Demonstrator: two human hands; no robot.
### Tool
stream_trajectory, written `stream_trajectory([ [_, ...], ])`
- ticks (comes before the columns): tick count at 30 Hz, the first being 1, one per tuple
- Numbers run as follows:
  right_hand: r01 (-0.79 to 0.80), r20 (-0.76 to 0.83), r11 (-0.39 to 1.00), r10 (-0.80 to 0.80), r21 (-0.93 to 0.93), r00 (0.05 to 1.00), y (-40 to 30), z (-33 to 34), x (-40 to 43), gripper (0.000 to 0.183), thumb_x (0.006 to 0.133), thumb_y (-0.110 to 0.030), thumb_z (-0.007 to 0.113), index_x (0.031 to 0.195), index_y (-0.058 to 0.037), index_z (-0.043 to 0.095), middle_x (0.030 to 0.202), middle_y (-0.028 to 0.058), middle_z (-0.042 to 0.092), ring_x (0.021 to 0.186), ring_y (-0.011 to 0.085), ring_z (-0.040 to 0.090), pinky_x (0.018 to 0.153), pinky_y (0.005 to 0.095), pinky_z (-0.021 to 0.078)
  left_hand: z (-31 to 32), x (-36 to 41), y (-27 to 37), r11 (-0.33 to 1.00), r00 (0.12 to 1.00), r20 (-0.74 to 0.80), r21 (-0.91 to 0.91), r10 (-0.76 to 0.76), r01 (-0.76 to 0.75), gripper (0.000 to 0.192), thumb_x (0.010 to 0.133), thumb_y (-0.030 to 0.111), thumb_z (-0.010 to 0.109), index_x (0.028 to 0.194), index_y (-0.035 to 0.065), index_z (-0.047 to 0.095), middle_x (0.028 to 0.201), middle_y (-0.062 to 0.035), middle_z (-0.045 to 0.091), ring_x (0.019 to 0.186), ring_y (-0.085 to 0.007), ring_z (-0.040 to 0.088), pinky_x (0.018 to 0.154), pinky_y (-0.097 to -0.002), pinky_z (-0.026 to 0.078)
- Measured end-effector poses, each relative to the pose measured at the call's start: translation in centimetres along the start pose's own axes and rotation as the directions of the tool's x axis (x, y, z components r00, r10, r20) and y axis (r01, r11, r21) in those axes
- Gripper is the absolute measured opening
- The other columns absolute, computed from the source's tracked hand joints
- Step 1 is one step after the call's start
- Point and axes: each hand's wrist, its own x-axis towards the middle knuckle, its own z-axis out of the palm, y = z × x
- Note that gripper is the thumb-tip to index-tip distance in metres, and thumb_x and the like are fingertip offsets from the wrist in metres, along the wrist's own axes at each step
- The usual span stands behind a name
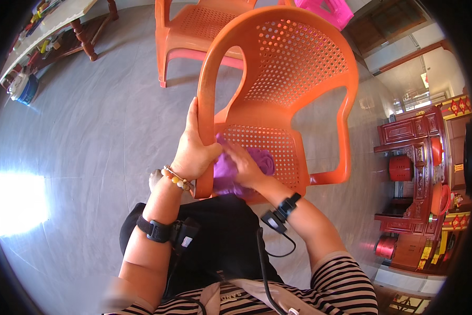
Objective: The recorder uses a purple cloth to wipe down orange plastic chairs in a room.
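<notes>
An orange plastic armchair (277, 106) with a perforated back and seat stands before me, its seat toward my lap. My left hand (194, 151) is closed round its left armrest, thumb on the inner side. A purple cloth (263, 159) lies bunched on the front left part of the seat. My right hand (242, 163) rests on this cloth, palm down, fingers pointing at the armrest near my left thumb; the fingers look slightly blurred and do not grip the cloth plainly.
Behind stands another orange plastic chair (200, 27), with a pink plastic stool (330, 12) beyond. At the upper left is a table (51, 29) with a bucket (25, 88) by it. Carved dark-red wooden furniture (421, 157) and red drum-shaped stools (400, 168) are at the right.
</notes>
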Motion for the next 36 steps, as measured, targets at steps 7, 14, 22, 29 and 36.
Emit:
stream_trajectory([
  [7,-0.322,0.015,0.801,0.381,-0.505,0.924,-0.7,-6.7,-11.4,0.065,0.080,-0.042,0.065,0.138,-0.0158,0.054,0.160,0.0228,0.019,0.148,0.0403,0.018,0.113,0.0645,0.0189,0.0,0.3,0.3,0.991,0.999,0.012,0.133,-0.038,0.036,0.103,0.070,0.001,0.063,0.155,0.0023,0.005,0.130,-0.0214,0.053,0.101,-0.0253,0.063,0.076,-0.0332,0.056],
  [14,-0.561,-0.329,0.526,0.472,-0.640,0.818,7.3,-11.2,-10.6,0.076,0.074,-0.031,0.070,0.143,-0.0098,0.046,0.155,0.0269,0.025,0.145,0.0418,0.025,0.111,0.0649,0.0247,0.2,-0.3,1.9,0.989,0.991,0.034,0.083,-0.128,0.125,0.101,0.071,0.002,0.062,0.155,0.0021,0.006,0.134,-0.0215,0.051,0.106,-0.0274,0.062,0.081,-0.0337,0.054],
  [22,-0.680,-0.557,0.435,0.391,-0.590,0.733,6.7,-4.4,1.6,0.089,0.073,-0.028,0.071,0.151,-0.0120,0.030,0.154,0.0241,0.030,0.140,0.0411,0.032,0.105,0.0637,0.0348,0.1,0.0,0.2,0.997,0.999,0.018,0.061,-0.044,0.043,0.102,0.070,0.004,0.064,0.155,0.0013,0.009,0.135,-0.0217,0.051,0.122,-0.0307,0.055,0.100,-0.0341,0.044],
  [29,-0.281,-0.202,0.840,0.209,-0.465,0.957,0.4,-1.4,3.3,0.081,0.068,-0.003,0.070,0.141,-0.0215,0.044,0.141,0.0121,0.047,0.116,0.0422,0.051,0.092,0.0537,0.0476,0.3,0.3,-0.3,0.995,0.999,-0.016,0.097,0.038,-0.037,0.101,0.072,-0.005,0.060,0.157,0.0087,0.007,0.085,-0.0077,0.056,0.063,-0.0138,0.056,0.054,-0.0291,0.049],
  [36,0.061,0.161,0.987,-0.037,-0.146,0.986,-2.1,-2.5,-3.8,0.056,0.079,-0.035,0.070,0.130,-0.0162,0.058,0.132,0.0147,0.055,0.117,0.0386,0.054,0.101,0.0466,0.0429,-0.3,0.2,-0.2,0.992,0.999,0.005,0.116,0.040,-0.040,0.101,0.072,-0.003,0.061,0.157,0.0077,0.007,0.087,-0.0096,0.059,0.063,-0.0155,0.059,0.054,-0.0302,0.051],
])
